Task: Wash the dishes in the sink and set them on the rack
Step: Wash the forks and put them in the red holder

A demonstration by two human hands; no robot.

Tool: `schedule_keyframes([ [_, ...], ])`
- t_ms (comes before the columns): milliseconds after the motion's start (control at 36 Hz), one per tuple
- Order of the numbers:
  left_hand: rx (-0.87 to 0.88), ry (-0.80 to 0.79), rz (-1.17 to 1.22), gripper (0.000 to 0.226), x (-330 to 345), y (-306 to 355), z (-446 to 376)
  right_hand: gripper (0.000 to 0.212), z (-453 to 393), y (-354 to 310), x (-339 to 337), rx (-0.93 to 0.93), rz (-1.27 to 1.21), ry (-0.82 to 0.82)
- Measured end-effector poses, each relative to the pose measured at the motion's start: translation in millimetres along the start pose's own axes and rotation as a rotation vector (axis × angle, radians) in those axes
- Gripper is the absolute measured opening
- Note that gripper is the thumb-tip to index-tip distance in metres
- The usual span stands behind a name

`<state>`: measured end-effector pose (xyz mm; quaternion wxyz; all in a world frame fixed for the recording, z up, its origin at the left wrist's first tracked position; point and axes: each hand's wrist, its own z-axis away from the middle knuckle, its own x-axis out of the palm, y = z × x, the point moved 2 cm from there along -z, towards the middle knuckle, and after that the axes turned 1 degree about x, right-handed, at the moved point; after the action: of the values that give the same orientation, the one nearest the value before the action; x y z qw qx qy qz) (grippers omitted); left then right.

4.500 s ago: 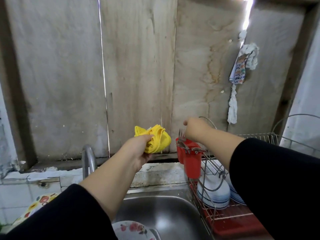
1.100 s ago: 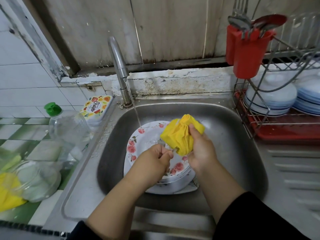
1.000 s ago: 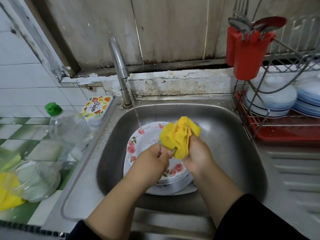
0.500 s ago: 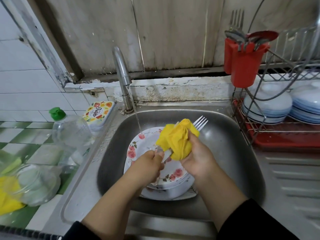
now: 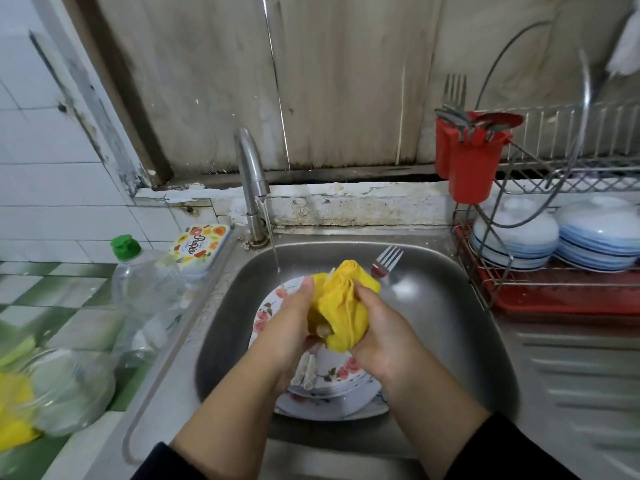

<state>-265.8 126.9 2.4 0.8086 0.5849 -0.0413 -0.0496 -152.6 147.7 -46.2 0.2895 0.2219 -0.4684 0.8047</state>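
Both hands meet over the steel sink point(image 5: 450, 306), above stacked floral plates point(image 5: 332, 386). The right hand point(image 5: 377, 327) is curled round a bunched, ribbed yellow cloth point(image 5: 341, 306) wrapped about a metal fork point(image 5: 386, 259); the left hand point(image 5: 291, 320) cups the cloth's other side, fingers bent against it. The fork's long axis runs toward one o'clock, tines up and away. Beyond, a thin stream falls from the chrome tap point(image 5: 251, 174). At two o'clock a wire rack point(image 5: 540, 282) holds upturned bowls; weathered boards behind.
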Motion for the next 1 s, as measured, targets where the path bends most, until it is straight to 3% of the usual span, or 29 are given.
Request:
schedule_keyframes([
  [56,0.025,-0.037,-0.04,0.058,4.7,2.5,2.9,0.046,-0.6,5.1,1.9,0.003,0.043,0.017],
  [111,0.028,0.032,-0.057,0.074,5.3,2.6,1.7,0.052,1.4,5.1,3.2,-0.001,0.108,-0.004],
  [194,0.043,0.128,-0.003,0.035,0.5,5.0,-1.3,0.041,7.6,-3.8,4.1,-0.036,0.165,-0.049],
  [250,0.062,0.144,0.003,0.012,-2.4,9.4,0.1,0.049,8.9,-11.9,-0.2,-0.051,0.192,-0.055],
  [306,0.083,0.117,-0.003,0.012,-4.7,12.3,1.9,0.053,9.3,-18.9,-5.2,-0.048,0.167,-0.024],
  [417,0.079,0.073,-0.033,0.012,-10.9,13.7,3.6,0.029,13.5,-28.0,-8.7,-0.03,0.158,0.025],
  [556,0.061,0.035,-0.065,0.01,-17.7,16.7,8.0,0.03,15.1,-40.3,-5.3,-0.06,0.247,0.07],
  [917,0.022,0.106,-0.091,0.022,-46.0,22.7,-3.0,0.023,22.8,-74.7,-26.2,-0.296,-0.029,0.292],
  [1000,0.03,0.055,-0.066,0.008,-38.9,26.8,-5.2,0.014,25.4,-70.5,-21.6,-0.331,-0.059,0.292],
])
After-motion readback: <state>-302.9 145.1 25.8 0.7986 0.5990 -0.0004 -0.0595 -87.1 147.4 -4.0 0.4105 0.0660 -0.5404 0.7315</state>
